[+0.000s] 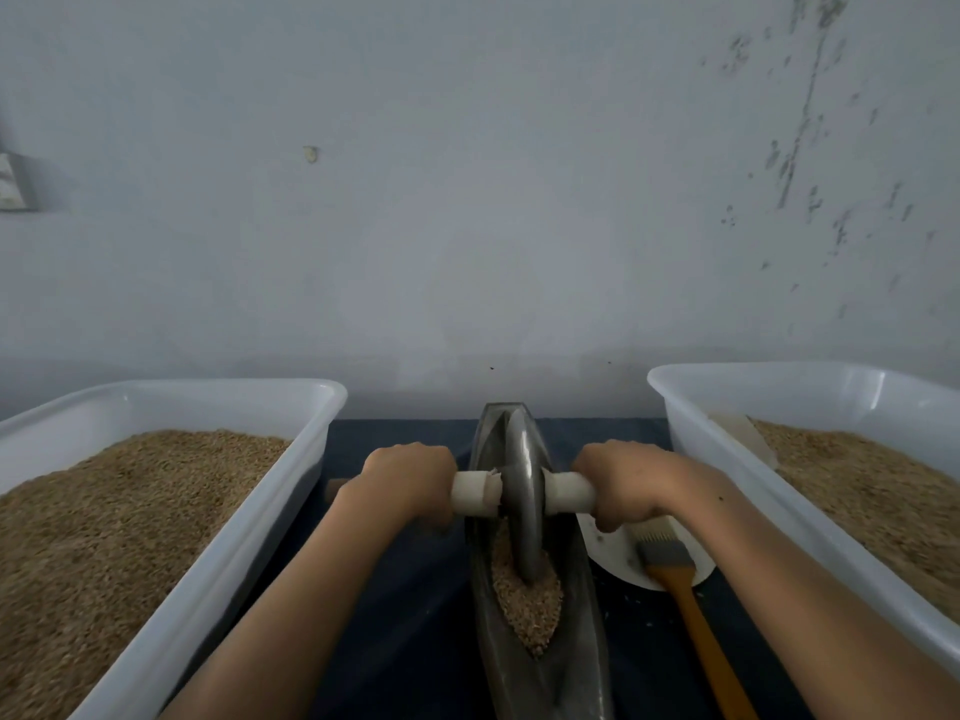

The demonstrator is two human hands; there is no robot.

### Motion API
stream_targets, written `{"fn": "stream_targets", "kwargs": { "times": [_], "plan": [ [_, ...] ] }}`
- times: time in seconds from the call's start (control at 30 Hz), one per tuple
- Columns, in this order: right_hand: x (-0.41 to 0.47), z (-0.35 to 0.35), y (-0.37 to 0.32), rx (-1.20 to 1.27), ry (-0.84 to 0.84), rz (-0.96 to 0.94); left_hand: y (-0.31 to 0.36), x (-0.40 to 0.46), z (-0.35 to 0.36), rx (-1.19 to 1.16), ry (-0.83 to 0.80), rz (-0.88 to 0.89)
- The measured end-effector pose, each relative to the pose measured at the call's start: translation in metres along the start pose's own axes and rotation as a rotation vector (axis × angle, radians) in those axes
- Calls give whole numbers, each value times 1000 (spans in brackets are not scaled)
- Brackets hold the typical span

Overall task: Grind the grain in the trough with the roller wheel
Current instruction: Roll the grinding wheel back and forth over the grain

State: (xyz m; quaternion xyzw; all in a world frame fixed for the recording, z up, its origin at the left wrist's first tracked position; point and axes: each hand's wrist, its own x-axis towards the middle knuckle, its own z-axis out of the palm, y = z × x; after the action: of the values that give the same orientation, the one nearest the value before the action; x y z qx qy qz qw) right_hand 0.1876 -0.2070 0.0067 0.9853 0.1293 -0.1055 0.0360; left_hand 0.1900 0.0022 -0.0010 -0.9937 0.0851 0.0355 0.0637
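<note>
Left hand [408,480] and right hand [631,483] we wrap round the white axle handles [569,492] | heavy grey metal roller wheel [521,491] stands in the boat-shaped metal trough [587,641] at 6 o'clock, over brown grain [527,605] | stiff, likely hefty; we grip both ends evenly.

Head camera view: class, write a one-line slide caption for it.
Both hands, left and right, grip the roller wheel handles over grain in the trough.
</note>
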Motion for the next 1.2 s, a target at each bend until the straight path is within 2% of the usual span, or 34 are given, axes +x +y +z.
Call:
{"fn": "stream_targets", "kwargs": {
  "times": [0.07,0.17,0.37,0.47,0.63,0.8,0.9,1.0,1.2],
  "plan": [
    [-1,-1,0,39,-72,-5,-1,0,-1,-10,-60,18],
    [0,-1,0,63,-50,12,0,0,0,7,-10,3],
    [9,9,-3,-62,282,63,3,5,7,25,246,-34],
    [10,11,-5,-42,352,82,4,6,9,24,323,-42],
    [5,4,-4,-71,212,35,1,5,6,4,209,-12],
    [-1,-2,-2,-25,-10,20,-2,2,0,-44,-31,26],
    [0,-2,-2,-6,-47,18,-4,3,0,-64,-68,39],
    [3,1,-2,-25,38,29,-2,4,2,-56,34,20],
    [11,12,-1,-72,369,51,4,5,8,20,295,-24]
  ]
}}
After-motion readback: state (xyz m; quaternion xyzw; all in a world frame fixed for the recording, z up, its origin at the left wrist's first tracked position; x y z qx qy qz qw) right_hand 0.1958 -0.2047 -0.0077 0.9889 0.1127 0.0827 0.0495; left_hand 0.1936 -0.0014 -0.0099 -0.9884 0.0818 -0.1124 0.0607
